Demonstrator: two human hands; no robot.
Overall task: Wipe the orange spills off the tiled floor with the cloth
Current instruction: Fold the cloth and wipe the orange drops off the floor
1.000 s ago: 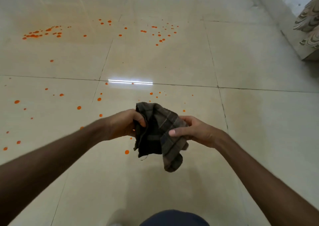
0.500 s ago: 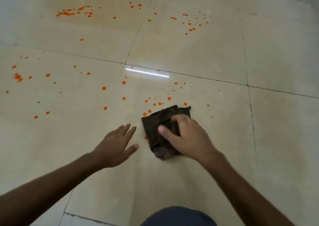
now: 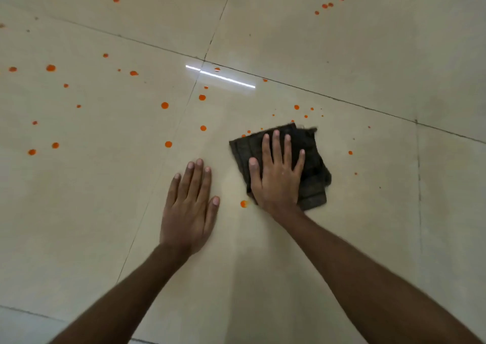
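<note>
Where the right hand [image 3: 277, 175] presses flat, fingers spread, much of the cloth [image 3: 313, 159] is hidden; dark, folded, rumpled, it lies on the floor [image 3: 368, 225] among orange spills [image 3: 202, 128]. Left hand [image 3: 189, 207] rests flat beside it, grip wide, holding nothing.

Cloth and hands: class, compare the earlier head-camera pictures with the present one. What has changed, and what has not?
The cloth went from mid-air, held by both hands, down onto the tiled floor. The left hand let go and now lies flat on bare tile beside it. The right hand uncurled and presses the cloth with straight fingers. Unchanged: orange spills still dot the tiles.
</note>
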